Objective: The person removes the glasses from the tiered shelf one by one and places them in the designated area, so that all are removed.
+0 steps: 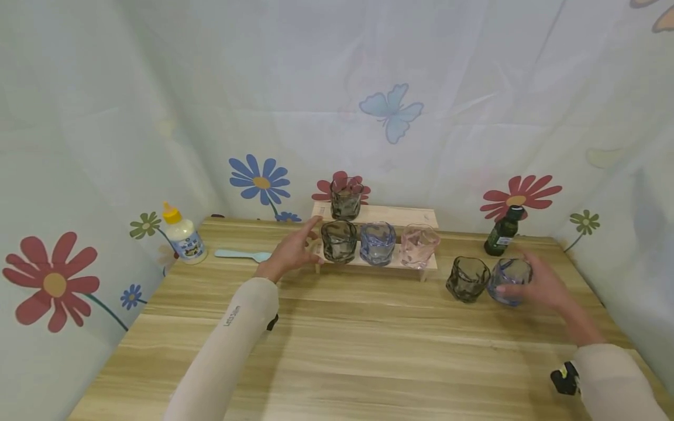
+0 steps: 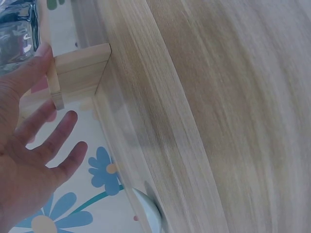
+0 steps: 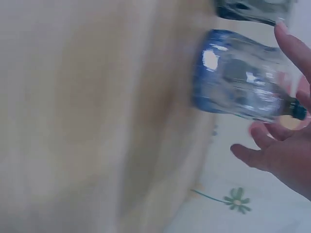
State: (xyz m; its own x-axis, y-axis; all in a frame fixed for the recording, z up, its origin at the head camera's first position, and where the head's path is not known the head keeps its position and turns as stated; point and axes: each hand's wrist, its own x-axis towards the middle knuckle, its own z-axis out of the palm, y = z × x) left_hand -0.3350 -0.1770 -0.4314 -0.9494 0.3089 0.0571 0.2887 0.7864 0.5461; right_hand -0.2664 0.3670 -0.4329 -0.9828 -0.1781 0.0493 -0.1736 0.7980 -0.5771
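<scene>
The left hand (image 1: 289,251) touches the wooden rack (image 1: 402,215) with loosely spread fingers, while the right hand (image 1: 544,285), fingers parted and gripping nothing, reaches around a blue glass (image 1: 506,278).

The wood-grained bench (image 1: 368,351) carried, from left to right, a yellow-capped bottle (image 1: 188,242), a pale blue spoon (image 1: 237,254), a two-step wooden shelf (image 1: 397,214), a grey glass (image 1: 467,279), a blue glass (image 1: 509,273) beside it, and a dark green bottle (image 1: 502,238) behind. The shelf's upper step held a smoky glass (image 1: 346,202); the lower, a dark glass (image 1: 339,242), a bluish glass (image 1: 377,245) and a pink glass (image 1: 419,245).
</scene>
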